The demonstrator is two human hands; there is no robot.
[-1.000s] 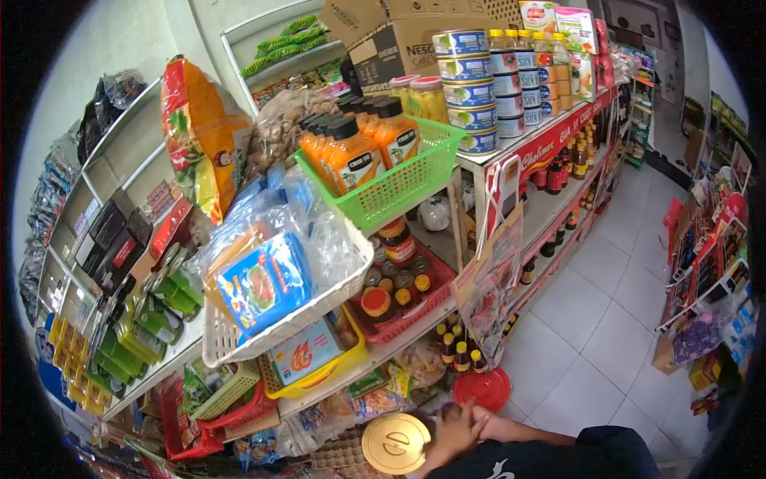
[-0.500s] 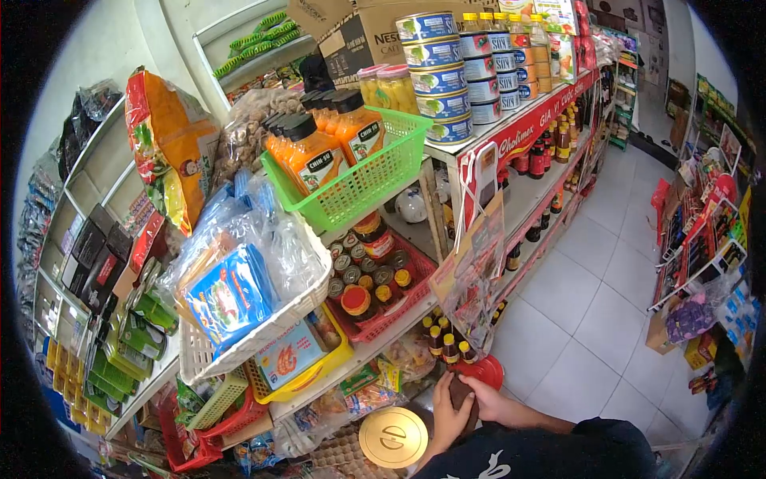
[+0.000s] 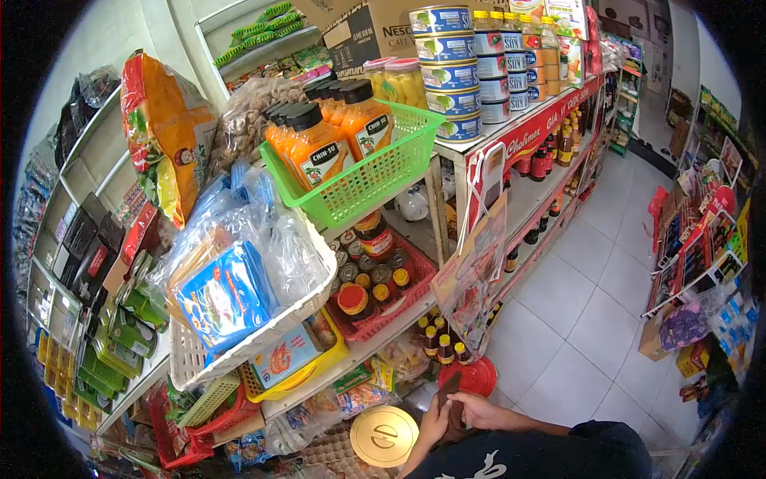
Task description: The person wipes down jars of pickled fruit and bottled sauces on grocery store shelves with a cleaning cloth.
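Both my hands are low in the view, in front of the bottom shelf. My left hand [image 3: 432,427] and my right hand [image 3: 481,413] close together around a small dark brown thing [image 3: 452,409], perhaps a bottle; I cannot tell exactly what it is. Just left of my hands lies a round gold lid [image 3: 384,436]. A red round lid [image 3: 471,374] sits just above them, below a row of small sauce bottles [image 3: 437,345].
Tilted shelves on the left carry a green basket [image 3: 375,180] of orange sauce bottles, a white basket [image 3: 263,327] of blue packets, a red basket [image 3: 399,307] of jars and stacked tins [image 3: 451,72]. A white tiled aisle [image 3: 590,311] runs on the right beside a goods rack [image 3: 702,255].
My hands have come further into view and the dark brown thing now shows between them. The view has shifted slightly, so the shelves sit a little lower and leftward.
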